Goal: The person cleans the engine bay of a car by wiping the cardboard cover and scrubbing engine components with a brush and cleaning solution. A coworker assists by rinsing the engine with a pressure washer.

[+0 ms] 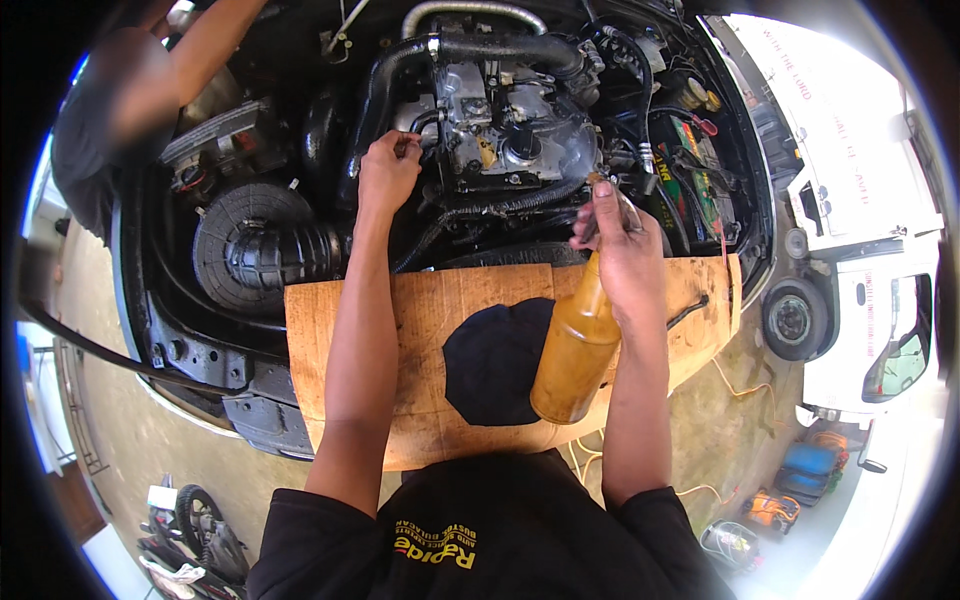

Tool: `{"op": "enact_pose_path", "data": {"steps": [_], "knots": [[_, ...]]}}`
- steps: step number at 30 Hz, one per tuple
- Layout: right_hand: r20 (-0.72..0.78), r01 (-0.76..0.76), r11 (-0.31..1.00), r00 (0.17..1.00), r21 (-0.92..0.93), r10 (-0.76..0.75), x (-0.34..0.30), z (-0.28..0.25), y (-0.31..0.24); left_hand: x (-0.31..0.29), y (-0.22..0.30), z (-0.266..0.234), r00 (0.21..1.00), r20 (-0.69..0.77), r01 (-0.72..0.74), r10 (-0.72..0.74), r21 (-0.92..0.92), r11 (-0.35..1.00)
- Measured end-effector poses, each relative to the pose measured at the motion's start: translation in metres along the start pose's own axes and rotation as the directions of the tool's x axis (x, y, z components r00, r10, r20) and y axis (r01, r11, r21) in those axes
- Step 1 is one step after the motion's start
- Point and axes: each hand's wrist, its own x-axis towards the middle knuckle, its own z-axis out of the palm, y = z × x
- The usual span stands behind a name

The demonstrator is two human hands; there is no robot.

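My right hand is wrapped round the neck of a yellow-brown bottle. The bottle tilts, its mouth end toward the engine and its wide base toward me. My left hand reaches to the engine's left side, beside a thick black hose. Its fingers are pinched together there; what they hold, if anything, I cannot make out. Below the bottle, a dark cloth lies on a cardboard sheet spread over the front of the engine bay.
A round black air-filter housing sits at the left of the bay, a battery at the right. At the upper left another person's arm reaches in. A white vehicle stands at right, a motorcycle at lower left.
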Motion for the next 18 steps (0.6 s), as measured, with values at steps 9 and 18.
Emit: {"op": "enact_pose_path", "data": {"steps": [9,18], "knots": [[-0.022,0.060,0.994,0.998,0.088,-0.059,-0.006,-0.034,0.007,-0.058,0.066,-0.030,0.937,0.294,-0.140,0.188,-0.177,0.974],[0.002,0.066,0.934,0.997,0.352,-0.071,0.000,-0.049,0.023,-0.295,0.116,0.027,0.698,0.676,-0.091,0.236,-0.243,0.966]]}}
